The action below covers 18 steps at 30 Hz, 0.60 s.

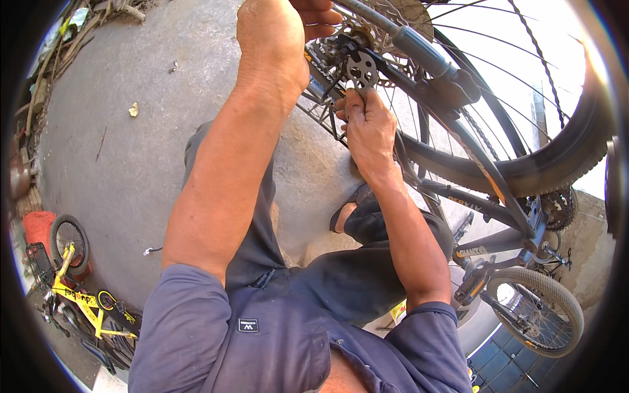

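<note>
Right hand [371,131]: thumb and fingertips pinched on a flat perforated spanner [362,67]. The spanner extends ahead of this nearer hand, long axis toward the wheel hub [359,39]; contact unconfirmed. Left hand [320,17]: partly out of view, hold undetermined.

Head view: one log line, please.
right hand: pinching holed metal piece by wheel hub | left hand: cut by picture edge, grip unclear | yellow bicycle: lower left
</note>
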Each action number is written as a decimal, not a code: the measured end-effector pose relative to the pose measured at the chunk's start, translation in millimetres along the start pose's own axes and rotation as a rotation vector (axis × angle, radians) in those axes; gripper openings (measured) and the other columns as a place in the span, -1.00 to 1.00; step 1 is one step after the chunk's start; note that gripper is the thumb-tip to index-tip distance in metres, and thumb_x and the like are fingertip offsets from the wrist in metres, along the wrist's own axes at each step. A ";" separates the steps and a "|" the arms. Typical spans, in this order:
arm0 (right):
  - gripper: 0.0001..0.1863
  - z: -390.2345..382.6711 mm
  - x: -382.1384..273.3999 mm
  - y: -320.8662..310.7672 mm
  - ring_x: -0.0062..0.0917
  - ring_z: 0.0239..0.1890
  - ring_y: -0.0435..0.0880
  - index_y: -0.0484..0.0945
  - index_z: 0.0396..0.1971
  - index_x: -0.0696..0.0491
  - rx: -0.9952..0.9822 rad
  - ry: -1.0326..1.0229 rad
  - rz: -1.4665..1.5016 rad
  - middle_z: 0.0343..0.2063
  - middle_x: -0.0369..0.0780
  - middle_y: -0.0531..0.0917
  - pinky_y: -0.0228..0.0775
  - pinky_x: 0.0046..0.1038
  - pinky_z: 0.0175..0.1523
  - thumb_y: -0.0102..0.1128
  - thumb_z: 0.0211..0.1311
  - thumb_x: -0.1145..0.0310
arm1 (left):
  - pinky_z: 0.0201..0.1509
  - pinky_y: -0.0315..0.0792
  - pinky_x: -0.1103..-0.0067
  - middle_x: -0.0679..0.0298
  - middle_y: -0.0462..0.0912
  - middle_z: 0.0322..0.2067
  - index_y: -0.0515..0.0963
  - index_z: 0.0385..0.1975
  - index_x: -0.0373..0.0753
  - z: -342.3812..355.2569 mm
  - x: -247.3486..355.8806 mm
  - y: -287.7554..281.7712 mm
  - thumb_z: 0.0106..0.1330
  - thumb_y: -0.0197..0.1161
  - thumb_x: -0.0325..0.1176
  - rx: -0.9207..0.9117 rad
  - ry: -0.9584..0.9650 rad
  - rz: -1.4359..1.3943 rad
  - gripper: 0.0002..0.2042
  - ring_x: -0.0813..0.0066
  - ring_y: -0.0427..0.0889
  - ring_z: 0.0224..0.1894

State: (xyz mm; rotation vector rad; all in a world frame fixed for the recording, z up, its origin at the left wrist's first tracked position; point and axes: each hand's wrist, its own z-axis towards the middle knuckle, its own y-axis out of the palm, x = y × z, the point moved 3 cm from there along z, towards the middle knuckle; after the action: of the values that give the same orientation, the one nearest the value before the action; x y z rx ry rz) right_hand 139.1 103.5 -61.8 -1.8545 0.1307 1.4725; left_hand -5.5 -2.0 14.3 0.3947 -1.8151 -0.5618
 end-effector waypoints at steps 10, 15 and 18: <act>-0.82 2.8 -1.1 -8.1 -0.06 -0.42 0.73 0.51 -0.33 0.16 0.001 -0.177 -0.169 -0.52 -0.04 0.70 0.49 -0.18 -0.31 0.18 0.46 0.37 | -0.40 0.57 0.44 0.24 0.62 -0.53 0.53 -0.35 -0.19 0.1 0.4 0.3 0.62 -0.12 0.13 0.006 -0.005 -0.002 -0.48 0.34 0.68 -0.52; -0.83 2.9 -7.4 -7.5 0.01 -0.41 0.71 0.52 -0.33 0.13 0.054 -0.199 -0.259 -0.53 0.00 0.69 0.47 -0.07 -0.30 0.21 0.43 0.35 | -0.39 0.58 0.44 0.24 0.63 -0.52 0.53 -0.35 -0.19 5.0 -0.3 -2.5 0.62 -0.12 0.14 0.000 -0.051 -0.004 -0.48 0.34 0.69 -0.51; -0.82 1.6 -16.8 -10.9 0.04 -0.42 0.70 0.53 -0.31 0.13 0.090 -0.252 -0.404 -0.55 0.02 0.67 0.47 -0.04 -0.29 0.20 0.43 0.32 | -0.39 0.58 0.44 0.24 0.63 -0.52 0.53 -0.34 -0.19 0.1 0.8 0.0 0.62 -0.11 0.14 0.004 -0.020 0.007 -0.48 0.34 0.69 -0.51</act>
State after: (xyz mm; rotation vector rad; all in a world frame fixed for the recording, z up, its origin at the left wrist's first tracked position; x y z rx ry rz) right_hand 137.8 106.2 -41.9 -1.5008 -0.2800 1.3712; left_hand -5.9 -2.4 14.9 0.3870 -1.8364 -0.5590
